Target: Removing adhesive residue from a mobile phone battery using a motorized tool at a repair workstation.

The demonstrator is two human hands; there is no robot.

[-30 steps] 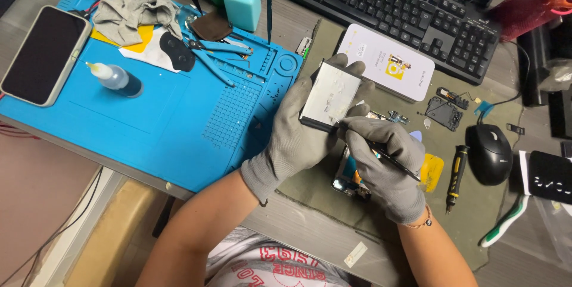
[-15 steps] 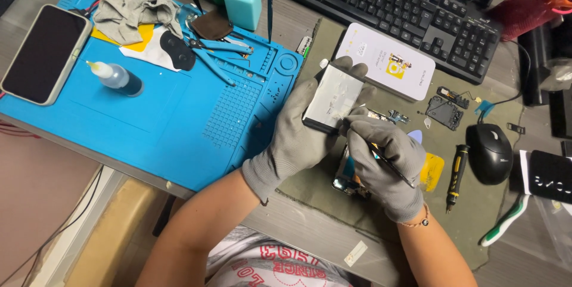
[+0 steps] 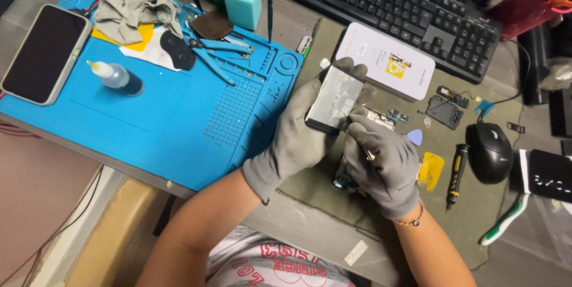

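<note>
My left hand [image 3: 298,138], in a grey glove, grips a phone display panel [image 3: 335,97] tilted up off an opened phone body [image 3: 344,181] that lies on the olive mat [image 3: 476,215]. My right hand [image 3: 384,165], also gloved, is closed around a thin tool, its fingertips pressed against the panel's lower right edge. Most of the phone body is hidden under my right hand. Small loose phone parts [image 3: 386,117] lie just beyond my fingers.
A blue work mat [image 3: 155,126] at the left carries a dark phone [image 3: 42,55], a small bottle [image 3: 116,77], tweezers and a grey cloth. A white box [image 3: 387,61], keyboard [image 3: 405,7], black mouse [image 3: 491,151], screwdriver [image 3: 456,174], yellow pick and blue pick surround my hands.
The display panel has tipped slightly more upright and shifted a little to the right in my left hand. My right hand has moved up against its lower edge.
</note>
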